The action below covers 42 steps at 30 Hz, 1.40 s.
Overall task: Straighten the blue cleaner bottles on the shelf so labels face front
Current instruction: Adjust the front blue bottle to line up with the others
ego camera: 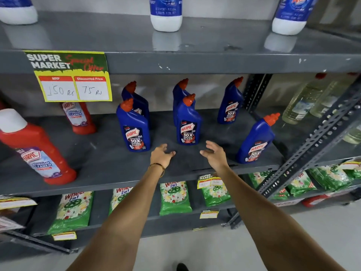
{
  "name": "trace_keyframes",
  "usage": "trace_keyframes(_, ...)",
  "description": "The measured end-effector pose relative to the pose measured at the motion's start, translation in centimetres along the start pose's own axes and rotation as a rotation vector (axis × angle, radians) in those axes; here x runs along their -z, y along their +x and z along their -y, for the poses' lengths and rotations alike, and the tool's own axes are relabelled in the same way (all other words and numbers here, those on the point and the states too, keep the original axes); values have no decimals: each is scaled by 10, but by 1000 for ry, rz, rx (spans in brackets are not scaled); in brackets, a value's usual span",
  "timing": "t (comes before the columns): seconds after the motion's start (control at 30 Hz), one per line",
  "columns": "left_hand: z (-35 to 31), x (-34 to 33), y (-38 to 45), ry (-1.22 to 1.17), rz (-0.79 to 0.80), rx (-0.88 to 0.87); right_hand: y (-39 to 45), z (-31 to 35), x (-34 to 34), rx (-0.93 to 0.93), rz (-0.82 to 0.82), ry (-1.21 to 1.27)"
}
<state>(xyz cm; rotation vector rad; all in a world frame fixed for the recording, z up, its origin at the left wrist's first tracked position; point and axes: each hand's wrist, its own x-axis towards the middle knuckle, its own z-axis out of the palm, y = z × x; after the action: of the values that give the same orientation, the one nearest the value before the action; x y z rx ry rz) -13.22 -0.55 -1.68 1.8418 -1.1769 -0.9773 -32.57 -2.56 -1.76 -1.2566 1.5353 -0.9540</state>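
Observation:
Several blue cleaner bottles with red caps stand on the grey middle shelf (109, 165). A front left bottle (134, 130) and a front middle bottle (188, 124) show their labels. Each has a second bottle (136, 98) (180, 90) close behind it. A back right bottle (230, 104) also faces front. The nearest right bottle (256, 141) stands near the shelf's front edge, its label showing. My left hand (161, 156) and my right hand (214, 153) hover over the shelf in front of the middle bottle, fingers apart, holding nothing.
Red cleaner bottles (37, 149) stand at the left of the same shelf. A yellow price tag (68, 75) hangs from the upper shelf, which carries white-and-blue bottles (166, 14). Green detergent packs (174, 198) lie on the shelf below. A perforated steel upright (304, 153) borders the right.

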Motion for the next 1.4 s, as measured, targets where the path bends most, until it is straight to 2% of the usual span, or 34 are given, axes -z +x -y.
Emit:
trace_keyframes(0.2,-15,-9,30,-27,42,4,40,7,-10,-8,82,-35)
trace_keyframes(0.5,-29,-23,51,-68,226,-44,74,2,-15,93,118,-17)
trace_keyframes(0.9,-26,-22,34,-88,74,-48,67,-5,-13,75,190,64)
trace_keyframes(1.1,-20,-19,8,-103,73,-40,43,-13,-8,45,220,125)
trace_keyframes(1.4,-12,-17,-28,-77,101,-48,5,-21,4,69,222,78)
